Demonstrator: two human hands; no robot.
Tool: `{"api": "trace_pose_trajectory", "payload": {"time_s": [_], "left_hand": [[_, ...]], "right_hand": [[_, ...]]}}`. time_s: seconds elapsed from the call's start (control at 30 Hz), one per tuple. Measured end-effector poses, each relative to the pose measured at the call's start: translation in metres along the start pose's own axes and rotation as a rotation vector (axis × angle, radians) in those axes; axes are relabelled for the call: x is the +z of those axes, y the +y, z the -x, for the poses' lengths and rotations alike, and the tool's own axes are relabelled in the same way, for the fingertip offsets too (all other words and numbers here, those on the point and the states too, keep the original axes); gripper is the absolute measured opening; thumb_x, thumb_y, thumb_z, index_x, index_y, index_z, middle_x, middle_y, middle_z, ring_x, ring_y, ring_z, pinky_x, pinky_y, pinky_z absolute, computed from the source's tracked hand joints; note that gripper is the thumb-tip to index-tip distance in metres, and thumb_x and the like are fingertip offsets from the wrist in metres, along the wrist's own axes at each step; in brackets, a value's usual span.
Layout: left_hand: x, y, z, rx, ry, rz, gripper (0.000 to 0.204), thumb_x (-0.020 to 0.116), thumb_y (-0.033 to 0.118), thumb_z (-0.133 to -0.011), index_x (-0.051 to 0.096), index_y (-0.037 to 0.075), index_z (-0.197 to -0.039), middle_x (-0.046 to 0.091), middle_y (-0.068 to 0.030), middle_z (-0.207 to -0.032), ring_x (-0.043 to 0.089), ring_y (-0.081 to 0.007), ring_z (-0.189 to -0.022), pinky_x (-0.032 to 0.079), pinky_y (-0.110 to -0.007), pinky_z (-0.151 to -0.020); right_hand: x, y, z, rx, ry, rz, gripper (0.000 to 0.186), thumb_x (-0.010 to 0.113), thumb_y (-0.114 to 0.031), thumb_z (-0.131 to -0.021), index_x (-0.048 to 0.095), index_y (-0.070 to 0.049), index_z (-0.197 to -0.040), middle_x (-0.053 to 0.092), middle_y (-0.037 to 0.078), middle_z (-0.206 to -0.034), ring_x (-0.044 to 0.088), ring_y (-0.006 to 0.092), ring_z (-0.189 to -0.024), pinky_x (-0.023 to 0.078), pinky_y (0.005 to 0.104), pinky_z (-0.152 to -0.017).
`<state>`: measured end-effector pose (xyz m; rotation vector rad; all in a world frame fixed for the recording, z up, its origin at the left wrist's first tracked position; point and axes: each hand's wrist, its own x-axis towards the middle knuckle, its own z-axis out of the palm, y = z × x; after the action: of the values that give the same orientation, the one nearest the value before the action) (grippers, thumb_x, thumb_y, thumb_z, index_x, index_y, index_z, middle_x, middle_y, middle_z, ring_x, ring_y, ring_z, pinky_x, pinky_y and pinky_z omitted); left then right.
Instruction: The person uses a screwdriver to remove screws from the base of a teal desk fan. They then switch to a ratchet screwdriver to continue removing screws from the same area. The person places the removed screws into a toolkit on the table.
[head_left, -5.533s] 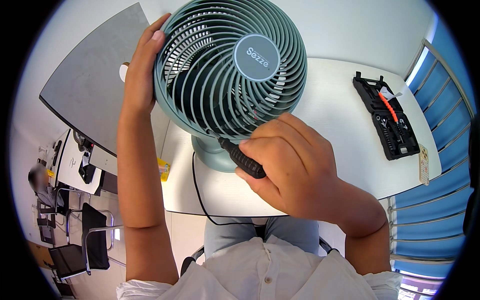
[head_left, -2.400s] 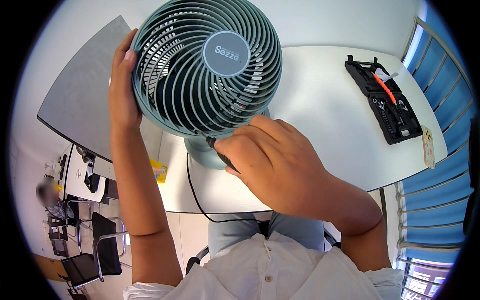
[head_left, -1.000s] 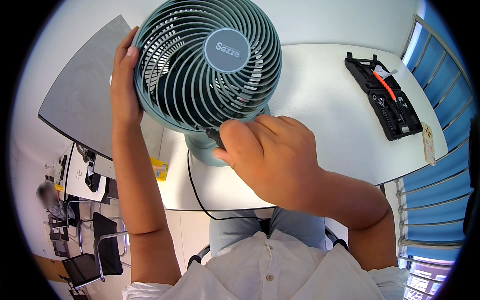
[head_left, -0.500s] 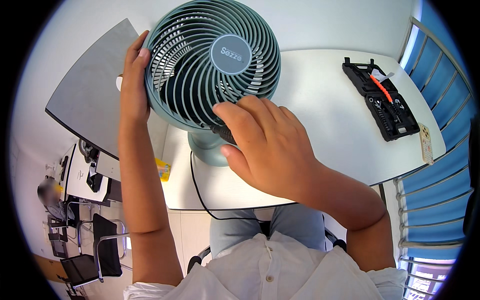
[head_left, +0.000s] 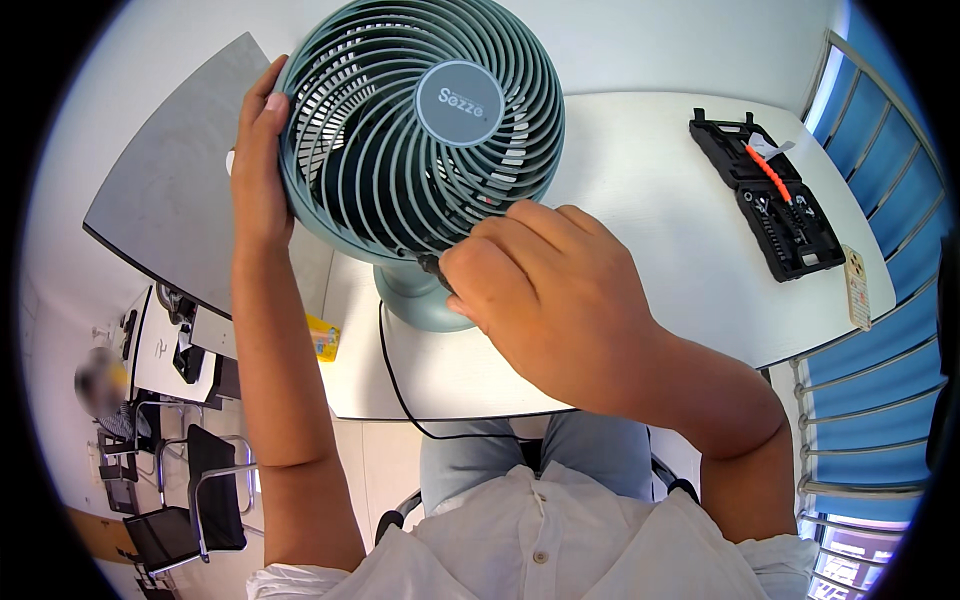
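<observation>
A grey-green table fan [head_left: 333,215] with a spiral grille stands on the white table, its face tilted up toward me. My left hand [head_left: 262,165] grips the left edge of its round housing, thumb at the front rim. At the lower rim of the grille, my right hand [head_left: 545,285] is closed round a black-handled screwdriver [head_left: 432,266]. Only a short part of that tool shows, reaching the rim; most of it is hidden by my fingers. Below the head, the fan's round base [head_left: 425,308] rests on the table.
An open black tool case [head_left: 768,195] with small bits and an orange flexible shaft [head_left: 768,172] lies at the right. Beside it is a patterned phone [head_left: 857,288]. A black cord [head_left: 392,375] hangs over the front edge. A yellow packet [head_left: 323,338] sits left of the base.
My right hand has turned about the screwdriver and its fingers have curled in more tightly. The left hand keeps its hold, and the fan has barely shifted.
</observation>
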<state>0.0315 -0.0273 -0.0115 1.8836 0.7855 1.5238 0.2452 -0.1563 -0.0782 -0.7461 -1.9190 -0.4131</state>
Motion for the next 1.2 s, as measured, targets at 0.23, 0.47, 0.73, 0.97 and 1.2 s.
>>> {"api": "trace_pose_trajectory", "payload": {"time_s": [0.23, 0.47, 0.73, 0.97, 1.2], "left_hand": [[0.003, 0.004, 0.002, -0.003, 0.005, 0.01, 0.058, 0.044, 0.036, -0.095, 0.035, 0.0, -0.139, 0.049, -0.0168, -0.132, 0.053, -0.0225, -0.118, 0.044, -0.033, -0.099], [0.006, 0.003, 0.004, -0.005, 0.046, 0.005, 0.056, 0.045, 0.032, -0.093, 0.035, 0.0, -0.139, 0.052, -0.016, -0.127, 0.055, -0.0202, -0.112, 0.044, -0.03, -0.096], [0.003, 0.0, 0.003, 0.03, 0.066, -0.002, 0.057, 0.048, 0.033, -0.091, 0.039, 0.001, -0.137, 0.053, -0.0163, -0.125, 0.054, -0.0195, -0.11, 0.04, -0.028, -0.096], [0.003, -0.002, 0.005, 0.043, 0.075, -0.01, 0.057, 0.048, 0.033, -0.091, 0.04, 0.001, -0.137, 0.054, -0.0159, -0.123, 0.055, -0.0191, -0.108, 0.041, -0.027, -0.096], [0.001, -0.001, 0.003, 0.039, 0.032, -0.051, 0.056, 0.043, 0.032, -0.094, 0.034, 0.0, -0.139, 0.052, -0.0161, -0.128, 0.056, -0.0207, -0.112, 0.047, -0.031, -0.094]], "right_hand": [[-0.002, -0.005, 0.0, 0.092, -0.069, 0.124, 0.035, 0.077, -0.023, -0.062, 0.048, -0.011, -0.075, 0.041, -0.001, -0.055, 0.043, 0.0162, -0.049, 0.031, 0.0303, -0.045], [-0.002, -0.01, 0.003, 0.2, -0.113, 0.2, 0.041, 0.079, -0.035, -0.064, 0.046, -0.011, -0.072, 0.04, -0.001, -0.049, 0.043, 0.0169, -0.045, 0.032, 0.0303, -0.043], [-0.008, -0.013, 0.002, 0.229, -0.196, 0.023, 0.036, 0.075, -0.019, -0.071, 0.047, -0.007, -0.091, 0.055, 0.005, -0.078, 0.055, 0.0238, -0.071, 0.04, 0.0359, -0.059], [-0.005, -0.007, 0.006, 0.151, -0.216, 0.061, 0.035, 0.075, -0.013, -0.07, 0.048, -0.007, -0.09, 0.053, 0.005, -0.076, 0.054, 0.0238, -0.07, 0.039, 0.036, -0.059], [-0.003, -0.007, 0.004, 0.196, -0.145, 0.149, 0.04, 0.08, -0.028, -0.064, 0.048, -0.009, -0.08, 0.046, 0.002, -0.055, 0.047, 0.0203, -0.048, 0.036, 0.0318, -0.049]]}}
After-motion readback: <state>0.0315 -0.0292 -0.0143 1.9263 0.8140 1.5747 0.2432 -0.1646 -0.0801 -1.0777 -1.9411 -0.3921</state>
